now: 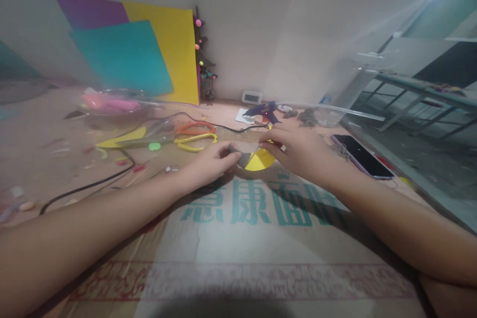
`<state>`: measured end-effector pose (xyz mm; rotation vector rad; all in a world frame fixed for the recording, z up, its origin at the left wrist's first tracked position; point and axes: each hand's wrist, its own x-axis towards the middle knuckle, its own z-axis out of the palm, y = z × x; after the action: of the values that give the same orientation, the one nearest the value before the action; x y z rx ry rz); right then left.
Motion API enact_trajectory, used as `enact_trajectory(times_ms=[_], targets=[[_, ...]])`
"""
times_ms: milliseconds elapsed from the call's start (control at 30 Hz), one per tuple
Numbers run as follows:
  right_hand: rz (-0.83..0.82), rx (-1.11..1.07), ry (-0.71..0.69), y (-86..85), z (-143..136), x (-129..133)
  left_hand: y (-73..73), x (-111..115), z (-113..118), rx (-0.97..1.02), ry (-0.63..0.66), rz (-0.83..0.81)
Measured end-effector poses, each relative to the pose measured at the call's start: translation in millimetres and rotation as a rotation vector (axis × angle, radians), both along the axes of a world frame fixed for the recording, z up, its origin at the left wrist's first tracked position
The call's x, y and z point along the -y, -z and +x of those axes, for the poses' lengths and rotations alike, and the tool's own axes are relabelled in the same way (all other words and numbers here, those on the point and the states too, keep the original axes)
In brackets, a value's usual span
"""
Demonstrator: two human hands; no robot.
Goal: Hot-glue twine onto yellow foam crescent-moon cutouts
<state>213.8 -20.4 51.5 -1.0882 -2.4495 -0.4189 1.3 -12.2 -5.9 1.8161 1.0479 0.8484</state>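
A small curved piece, part yellow and part grey (261, 160), is between my hands above the table; whether it is paper or foam I cannot tell. My left hand (219, 160) pinches its grey end between thumb and fingers. Over the yellow part, my right hand (288, 146) has thumb and forefinger pressed together at the upper edge. A thin line runs down from those fingertips across the piece, and whether it is a separate strip or an edge is unclear. Scissors (196, 129) with orange and yellow handles lie just beyond my left hand.
A dark blue glue gun (263, 109) with a black cord lies behind my hands, near a small white clock (252, 97). At right rests a phone (361, 156). Coloured sheets (122, 59) lean on the wall. A clear container (112, 102) holds pink items; scraps lie at left.
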Motion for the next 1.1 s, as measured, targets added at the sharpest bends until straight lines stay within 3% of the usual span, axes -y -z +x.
enact_trajectory(times_ms=[367, 733, 1100], targets=[[-0.080, -0.007, 0.013, -0.6, 3, -5, 3.6, -1, 0, -0.004, 0.012, 0.015], [-0.091, -0.037, 0.016, 7.6, 4, -9, 2.4, 1, -1, -0.017, 0.094, 0.040], [-0.154, -0.069, 0.019, 3.1, 7, -14, -0.9, 6, -2, -0.059, 0.182, -0.023]])
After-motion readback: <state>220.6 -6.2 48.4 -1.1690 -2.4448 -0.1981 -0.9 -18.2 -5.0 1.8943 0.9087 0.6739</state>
